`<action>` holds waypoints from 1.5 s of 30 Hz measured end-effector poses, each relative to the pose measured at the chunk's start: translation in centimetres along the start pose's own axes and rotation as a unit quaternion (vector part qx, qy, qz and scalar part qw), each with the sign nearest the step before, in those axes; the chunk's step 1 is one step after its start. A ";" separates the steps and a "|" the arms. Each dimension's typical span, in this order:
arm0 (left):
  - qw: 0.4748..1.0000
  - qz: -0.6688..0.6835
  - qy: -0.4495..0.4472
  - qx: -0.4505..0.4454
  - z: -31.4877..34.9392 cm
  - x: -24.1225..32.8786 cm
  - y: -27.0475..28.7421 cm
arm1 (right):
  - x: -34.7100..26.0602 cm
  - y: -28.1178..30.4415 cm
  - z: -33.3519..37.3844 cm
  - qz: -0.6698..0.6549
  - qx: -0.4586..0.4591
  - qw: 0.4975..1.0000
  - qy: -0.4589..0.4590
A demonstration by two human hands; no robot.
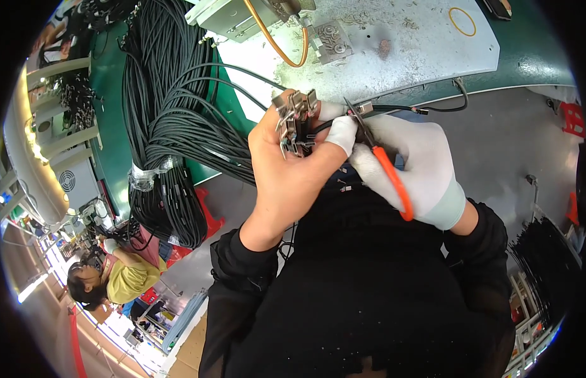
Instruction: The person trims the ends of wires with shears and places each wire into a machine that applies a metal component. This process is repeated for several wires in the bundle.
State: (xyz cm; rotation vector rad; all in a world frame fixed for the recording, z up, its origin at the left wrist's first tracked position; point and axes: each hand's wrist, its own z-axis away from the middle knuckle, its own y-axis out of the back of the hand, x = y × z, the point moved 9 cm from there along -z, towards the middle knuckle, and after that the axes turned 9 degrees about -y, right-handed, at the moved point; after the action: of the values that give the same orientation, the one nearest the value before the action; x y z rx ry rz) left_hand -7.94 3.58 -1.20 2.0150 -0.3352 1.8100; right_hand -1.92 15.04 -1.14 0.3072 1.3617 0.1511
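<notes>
My left hand (pixel 286 179), with white covers on the thumb and a fingertip, is closed around a bunch of black cables. Their silver metal connectors (pixel 296 110) stick up above the fingers. Thumb and fingertip also pinch a single black cable near the tool tips. My right hand (pixel 425 167), in a white glove, grips a pair of orange-handled snips (pixel 388 173), their dark pointed blades angled up beside the left thumb. Just past the blades lies a metal connector (pixel 366 108) on a black cable (pixel 397 108) running right; whether the blades touch it I cannot tell.
A thick bundle of black cables (pixel 157 82) hangs over the green table (pixel 110 138) at left, tied with clear wrap. Ahead, a machine (pixel 233 19) stands by a white board (pixel 406 50) strewn with scraps and a yellow ring (pixel 462 21). A co-worker (pixel 126 277) is at lower left.
</notes>
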 end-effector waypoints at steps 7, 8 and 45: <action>0.964 0.195 0.176 0.028 -0.9 -4.3 2.0 | 1.1 1.5 -1.8 -0.018 0.004 0.998 -0.052; 0.954 0.234 0.186 0.038 -1.4 -4.9 2.4 | 0.3 2.7 -2.3 0.016 0.063 0.998 -0.001; 0.998 -0.054 0.037 0.003 -8.9 -2.3 2.3 | 0.3 1.7 -12.7 -0.107 -0.111 0.988 -0.019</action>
State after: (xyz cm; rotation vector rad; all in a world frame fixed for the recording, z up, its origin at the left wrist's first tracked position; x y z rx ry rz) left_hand -17.14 5.39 -2.51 1.9250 -0.1961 1.8153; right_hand -14.12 18.35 -3.13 -0.0223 1.3180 0.1157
